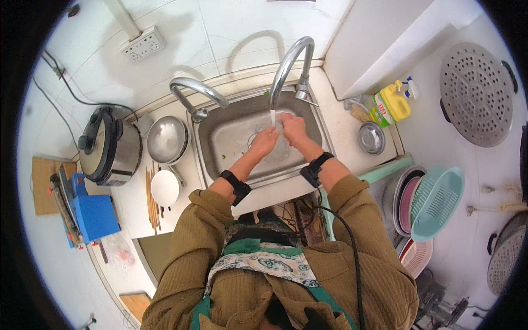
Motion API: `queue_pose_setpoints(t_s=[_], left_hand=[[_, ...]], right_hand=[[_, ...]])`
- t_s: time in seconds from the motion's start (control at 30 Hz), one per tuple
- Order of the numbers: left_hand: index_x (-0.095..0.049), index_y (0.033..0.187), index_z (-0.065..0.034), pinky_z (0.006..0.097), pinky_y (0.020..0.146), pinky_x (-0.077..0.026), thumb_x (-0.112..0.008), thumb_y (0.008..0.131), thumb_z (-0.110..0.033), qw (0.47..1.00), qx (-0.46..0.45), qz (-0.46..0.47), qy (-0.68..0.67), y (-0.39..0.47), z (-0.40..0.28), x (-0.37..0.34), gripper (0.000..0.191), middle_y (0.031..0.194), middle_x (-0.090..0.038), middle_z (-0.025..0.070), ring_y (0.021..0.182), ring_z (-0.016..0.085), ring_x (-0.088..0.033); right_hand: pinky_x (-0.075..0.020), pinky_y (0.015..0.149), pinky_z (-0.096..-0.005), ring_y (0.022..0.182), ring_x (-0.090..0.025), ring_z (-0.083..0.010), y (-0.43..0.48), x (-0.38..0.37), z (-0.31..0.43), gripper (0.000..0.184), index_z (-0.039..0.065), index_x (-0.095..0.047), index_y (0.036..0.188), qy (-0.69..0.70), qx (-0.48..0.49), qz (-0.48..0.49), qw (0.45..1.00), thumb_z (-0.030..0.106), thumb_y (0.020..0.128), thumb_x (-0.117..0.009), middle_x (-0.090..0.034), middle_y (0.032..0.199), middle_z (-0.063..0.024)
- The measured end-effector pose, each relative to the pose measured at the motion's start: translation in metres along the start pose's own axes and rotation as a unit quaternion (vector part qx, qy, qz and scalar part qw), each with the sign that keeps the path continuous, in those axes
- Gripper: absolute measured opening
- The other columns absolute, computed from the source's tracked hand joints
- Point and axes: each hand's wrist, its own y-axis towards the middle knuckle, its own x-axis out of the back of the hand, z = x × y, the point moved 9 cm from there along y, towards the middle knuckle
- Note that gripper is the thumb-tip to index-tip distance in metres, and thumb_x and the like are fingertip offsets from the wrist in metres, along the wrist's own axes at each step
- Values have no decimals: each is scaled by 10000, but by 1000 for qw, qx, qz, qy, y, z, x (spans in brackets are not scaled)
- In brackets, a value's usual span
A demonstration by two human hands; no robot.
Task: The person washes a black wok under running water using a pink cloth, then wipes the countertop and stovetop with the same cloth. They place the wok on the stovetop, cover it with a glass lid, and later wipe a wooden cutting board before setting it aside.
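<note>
My left hand (264, 143) and my right hand (293, 128) are over the steel sink (222, 142), close to the running water (272, 118) of the tall curved faucet (284, 68). The fingers of both hands are bent; whether anything small is between them cannot be made out. The stream falls between the two hands. Small green scraps (223, 156) lie on the sink's bottom, left of my left hand. A second, lower faucet (198, 84) arches over the sink's left corner.
Left of the sink are stacked metal bowls (166, 139), a white bowl (165, 188), chopsticks (151, 198) and an electric pressure cooker (115, 148). At the right stand a yellow detergent bottle (394, 103) and a small metal bowl (371, 138). Basins and a teal colander (438, 204) are lower right.
</note>
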Motion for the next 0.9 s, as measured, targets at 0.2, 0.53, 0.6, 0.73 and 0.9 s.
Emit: queue_pose_setpoints(t_s=[0.2,0.53,0.6,0.73,0.9], left_hand=[[-587,1078,-75,455,923,-384,-449,870,-333,984,-35,-25,173,-20,37,23,359,1072,-586,156,1014,367,-519],[-530,1139,-115,508,851,-393,-569,806,-245,975,11,-104,194,-117,14,67,360,1256,-406,194,1105,387,-425],[-520,1153,-114,493,879,-373,-575,805,-225,974,-15,-149,170,-142,12,83,370,1256,-401,197,1103,389,-425],[-505,1182,-107,456,916,-356,-578,810,-205,971,-45,-209,104,-203,25,118,392,1258,-399,200,1097,378,-429],[-499,1180,-67,458,907,-370,-569,816,-189,965,-7,-246,88,-294,56,159,390,1270,-397,205,1087,381,-439]], right_hand=[[-456,614,-451,708,-607,-333,89,24,-59,215,45,-610,716,-479,268,-61,833,239,776,-539,-626,766,-182],[-489,552,-431,604,-618,-282,168,91,-47,313,65,-613,731,-491,289,-19,822,234,887,-400,-619,683,-144],[-423,405,-391,476,-546,-250,161,89,-52,291,64,-546,703,-269,119,11,956,277,867,-434,-548,572,-135],[-217,280,-268,315,-301,-129,106,43,-51,298,141,-485,699,31,-44,119,991,397,852,-491,-325,464,14],[-275,308,-288,332,-365,-134,14,-18,35,292,75,-547,804,-332,617,23,713,328,917,-454,-466,529,-20]])
